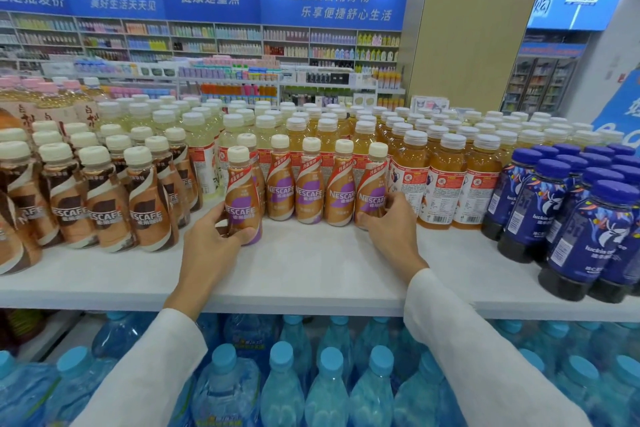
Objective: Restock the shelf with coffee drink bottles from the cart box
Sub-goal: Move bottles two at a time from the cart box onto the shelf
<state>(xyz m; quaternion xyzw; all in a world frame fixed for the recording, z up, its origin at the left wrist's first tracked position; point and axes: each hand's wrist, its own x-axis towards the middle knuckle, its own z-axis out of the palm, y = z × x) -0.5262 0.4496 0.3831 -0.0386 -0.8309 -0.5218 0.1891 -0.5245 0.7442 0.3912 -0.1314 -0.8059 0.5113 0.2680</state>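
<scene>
On the white shelf top (304, 270) stands a short row of tan-and-purple Nescafe coffee bottles (310, 184) with cream caps. My left hand (211, 236) grips the leftmost one (241, 198), which stands a little in front of the row with its base on the shelf. My right hand (391, 222) holds the rightmost bottle (372, 184) low on its body, thumb on the front. Both arms wear white sleeves. The cart box is out of view.
Brown-label Nescafe bottles (104, 204) crowd the shelf's left. Orange tea bottles (440, 180) stand right of the row, dark blue coffee bottles (585, 218) further right. Pale drinks (207, 135) fill the back. Large blue water bottles (329, 381) sit below.
</scene>
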